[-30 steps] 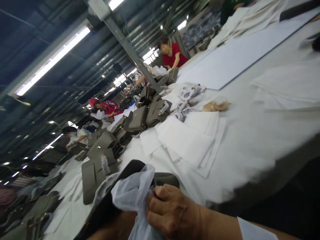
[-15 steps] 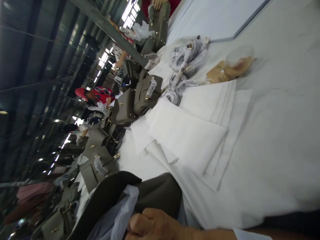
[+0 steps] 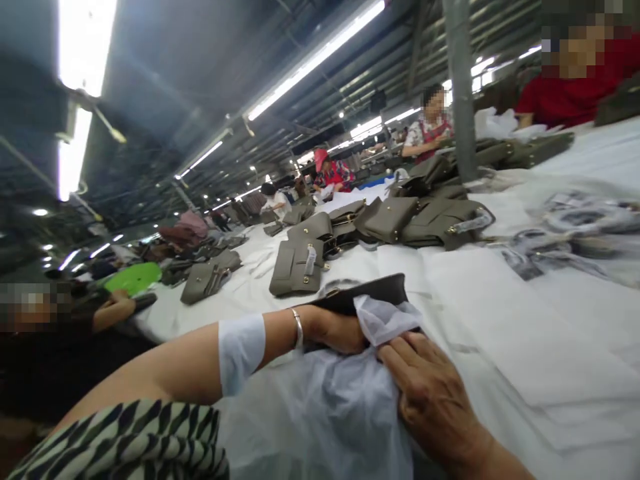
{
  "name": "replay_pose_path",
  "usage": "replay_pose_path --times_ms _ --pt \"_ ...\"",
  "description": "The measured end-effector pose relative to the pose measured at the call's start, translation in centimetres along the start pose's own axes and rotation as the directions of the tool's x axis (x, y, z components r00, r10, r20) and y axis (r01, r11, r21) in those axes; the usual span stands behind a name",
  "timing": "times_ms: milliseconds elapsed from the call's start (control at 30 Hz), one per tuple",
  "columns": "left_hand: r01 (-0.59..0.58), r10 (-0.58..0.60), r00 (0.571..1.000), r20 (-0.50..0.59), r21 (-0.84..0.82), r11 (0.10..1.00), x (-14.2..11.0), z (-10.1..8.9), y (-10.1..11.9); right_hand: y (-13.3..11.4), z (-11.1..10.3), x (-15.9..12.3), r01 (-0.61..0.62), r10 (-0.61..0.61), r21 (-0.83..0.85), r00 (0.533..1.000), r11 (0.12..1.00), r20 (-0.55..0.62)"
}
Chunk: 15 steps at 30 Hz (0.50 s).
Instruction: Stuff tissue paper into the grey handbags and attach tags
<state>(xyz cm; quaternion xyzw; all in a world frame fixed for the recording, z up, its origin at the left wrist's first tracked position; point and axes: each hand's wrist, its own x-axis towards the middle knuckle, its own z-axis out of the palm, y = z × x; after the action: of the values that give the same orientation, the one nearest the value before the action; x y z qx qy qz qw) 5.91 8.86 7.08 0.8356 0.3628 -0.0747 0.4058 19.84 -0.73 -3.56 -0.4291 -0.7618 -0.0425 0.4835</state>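
Observation:
In front of me lies a dark taupe handbag (image 3: 373, 291) with its flap raised, mostly covered by my hands and a thin white translucent sheet (image 3: 325, 400). My left hand (image 3: 343, 332) reaches across from the left to the bag's mouth; its fingers are hidden behind the flap and the sheet. My right hand (image 3: 433, 390) is closed, pinching a bunched part of the sheet beside the left fingertips. A bracelet (image 3: 299, 328) circles my left wrist, and a white band (image 3: 241, 353) wraps the forearm.
Several taupe handbags (image 3: 387, 219) lie beyond on the white-covered table. White sheets (image 3: 505, 320) are stacked at right, near wrapped straps (image 3: 580, 220). A metal post (image 3: 460, 93) rises behind. Co-workers stand around, one in red (image 3: 575, 93), another beside a green object (image 3: 134, 278).
My view has swung left and levelled. My left forearm now stretches across to the bag's mouth. My right hand still grips the sheet, which now spreads over the bag's near side.

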Motion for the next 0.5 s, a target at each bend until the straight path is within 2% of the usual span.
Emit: replay_pose_path --times_ms 67,100,167,200,233,300,333,367,400,433,500 --pt "-0.031 0.022 0.994 0.109 0.077 0.997 -3.8 -0.8 0.1 -0.2 0.0 0.5 0.039 -0.038 -0.100 0.999 0.994 0.013" --pt "-0.029 0.022 0.996 0.086 0.093 0.995 -6.2 -1.0 0.0 -0.2 -0.1 0.8 0.062 -0.058 -0.155 0.998 0.986 0.031" --pt "-0.005 0.018 0.991 -0.134 0.092 0.996 -11.3 -0.6 -0.6 -0.3 -0.6 1.5 0.108 -0.091 -0.272 0.993 0.956 0.075" --pt "0.010 0.007 0.961 -0.275 0.063 0.998 -13.8 -0.1 -1.3 -0.3 -1.0 1.9 0.133 -0.106 -0.324 0.989 0.937 0.099" --pt "0.025 -0.015 0.911 -0.412 0.017 1.000 -16.1 0.6 -2.3 -0.3 -1.5 2.2 0.158 -0.119 -0.369 0.985 0.916 0.126" --pt "0.057 -0.089 0.759 -0.645 -0.071 0.996 -19.7 2.0 -5.1 -0.4 -2.5 2.8 0.213 -0.147 -0.435 0.972 0.875 0.181" --pt "0.079 -0.125 0.675 -0.727 -0.097 0.992 -21.0 2.6 -6.7 -0.4 -2.9 3.0 0.238 -0.159 -0.457 0.966 0.857 0.206" --pt "0.099 -0.151 0.610 -0.778 -0.115 0.988 -21.9 3.2 -8.3 -0.5 -3.3 3.2 0.258 -0.166 -0.477 0.960 0.840 0.227" --pt "0.107 -0.172 0.578 -0.798 -0.134 0.985 -22.5 3.7 -9.8 -0.6 -3.5 3.3 0.272 -0.165 -0.497 0.954 0.824 0.249" --pt "0.095 -0.187 0.584 -0.790 -0.162 0.982 -22.6 4.1 -11.1 -0.6 -3.6 3.3 0.284 -0.161 -0.518 0.949 0.807 0.270" --pt "0.028 -0.207 0.676 -0.708 -0.257 0.966 -22.0 4.9 -12.9 -0.5 -3.3 2.9 0.339 -0.179 -0.530 0.927 0.777 0.330"
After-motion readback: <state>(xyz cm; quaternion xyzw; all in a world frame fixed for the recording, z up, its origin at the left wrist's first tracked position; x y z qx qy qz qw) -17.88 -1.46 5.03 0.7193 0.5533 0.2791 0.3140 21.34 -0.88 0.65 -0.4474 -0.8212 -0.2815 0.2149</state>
